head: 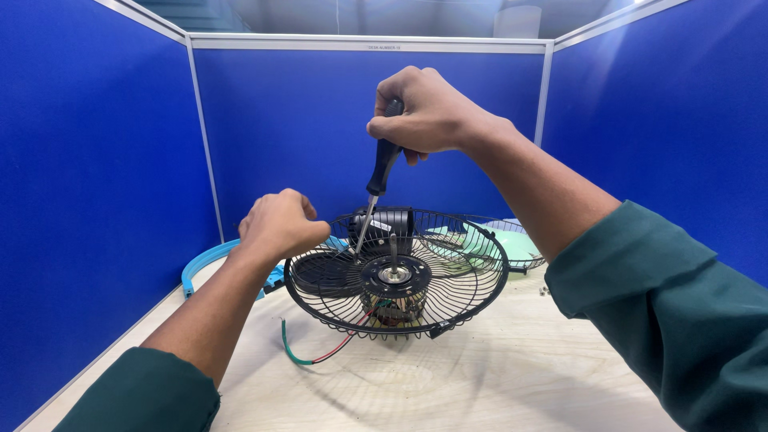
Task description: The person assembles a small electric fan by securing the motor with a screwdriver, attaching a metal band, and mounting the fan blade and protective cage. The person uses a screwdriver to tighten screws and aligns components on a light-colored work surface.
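A black wire fan guard [472, 296] lies face up on the pale table [512, 376], with the motor hub and its bare shaft [394, 274] at the centre. My left hand [280, 226] grips the guard's near-left rim, fingers curled over the wires. My right hand [424, 112] is raised above it, closed around the black and blue handle of a screwdriver [381, 172]. The tool slants down, and its metal tip reaches the guard just left of the hub. Red and green wires [316, 356] trail out from under the motor toward me.
A light blue plastic ring [200, 264] lies at the left behind my left hand. A second wire guard with a pale green fan blade [512, 244] sits behind at the right. Blue partition walls [88, 200] close in the table on three sides.
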